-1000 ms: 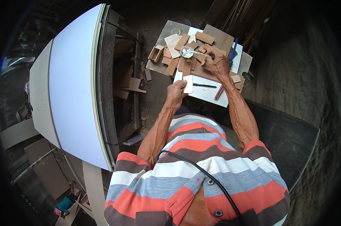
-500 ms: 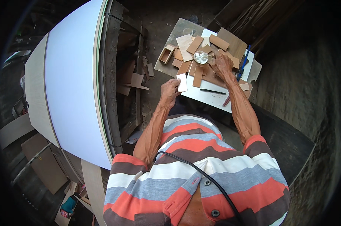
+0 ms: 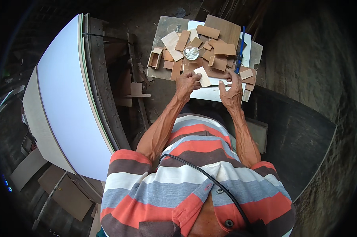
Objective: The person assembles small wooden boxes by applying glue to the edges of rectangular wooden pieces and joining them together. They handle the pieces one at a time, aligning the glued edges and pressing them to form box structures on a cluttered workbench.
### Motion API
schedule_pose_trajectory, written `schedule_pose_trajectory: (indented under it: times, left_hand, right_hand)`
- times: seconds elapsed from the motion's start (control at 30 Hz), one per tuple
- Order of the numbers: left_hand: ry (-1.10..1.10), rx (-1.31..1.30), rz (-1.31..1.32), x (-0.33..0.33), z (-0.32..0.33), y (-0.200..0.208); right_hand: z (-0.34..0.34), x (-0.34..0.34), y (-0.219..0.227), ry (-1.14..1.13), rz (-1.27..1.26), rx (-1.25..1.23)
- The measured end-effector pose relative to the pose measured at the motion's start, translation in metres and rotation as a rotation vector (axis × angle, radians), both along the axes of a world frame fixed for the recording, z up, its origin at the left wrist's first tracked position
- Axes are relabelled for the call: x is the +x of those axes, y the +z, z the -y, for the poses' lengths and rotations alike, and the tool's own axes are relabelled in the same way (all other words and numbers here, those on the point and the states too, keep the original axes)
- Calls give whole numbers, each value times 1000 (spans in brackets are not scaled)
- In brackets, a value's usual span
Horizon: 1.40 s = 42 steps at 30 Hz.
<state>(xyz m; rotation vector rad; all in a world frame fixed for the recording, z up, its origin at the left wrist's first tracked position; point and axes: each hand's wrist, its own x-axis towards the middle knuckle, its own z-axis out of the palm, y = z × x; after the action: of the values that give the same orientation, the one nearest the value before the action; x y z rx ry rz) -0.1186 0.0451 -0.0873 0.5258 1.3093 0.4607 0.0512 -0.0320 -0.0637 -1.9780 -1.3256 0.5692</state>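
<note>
Between the thumb and fingers of my left hand (image 3: 187, 83) is a small pale rectangular wood piece (image 3: 202, 77), tilted over the near part of the worktable. My right hand (image 3: 232, 91) hovers just right of it, thumb and fingers apart, with nothing visible in them. Beyond both hands stands a round bowl (image 3: 191, 53) of white chunky material, a thin light handle leaning at its right side. Brown wood pieces (image 3: 182, 40) lie scattered around the bowl. A black pen-like stick (image 3: 215, 85) shows partly between my hands.
A small open wooden box (image 3: 155, 58) sits at the worktable's left. A long blue tool (image 3: 239, 55) lies on the right side. Large white-faced panels (image 3: 70, 98) rise at my left, with wood offcuts (image 3: 136, 89) beside them. A dark board (image 3: 293, 134) is at right.
My right hand has come back from the bowl toward my left hand, its fingers now apart. The left hand has moved slightly right and farther over the table with the pale piece.
</note>
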Motion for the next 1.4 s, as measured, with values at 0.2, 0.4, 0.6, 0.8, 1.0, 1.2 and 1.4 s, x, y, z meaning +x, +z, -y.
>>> schedule_pose_trajectory:
  times: [0.2, 0.4, 0.6, 0.8, 1.0, 1.2, 1.4]
  left_hand:
    - [41, 34, -132, 43, 19, -14]
    - [-14, 210, -391, 77, 42, -37]
    - [67, 131, -111, 92, 47, -14]
    - [122, 248, -214, 78, 59, -98]
    - [141, 382, -457, 107, 28, -103]
    - [140, 381, -602, 118, 12, -102]
    - [283, 368, -466, 117, 11, -127]
  right_hand:
    - [10, 2, 3, 180, 154, 43]
    - [18, 8, -20, 220, 253, 67]
    - [17, 30, -40, 25, 173, -9]
    - [-1, 65, -47, -225, -334, -166]
    - [15, 96, -65, -255, -377, -126]
    - [35, 98, -69, -272, -458, -107]
    - [37, 95, -57, -239, -463, -122]
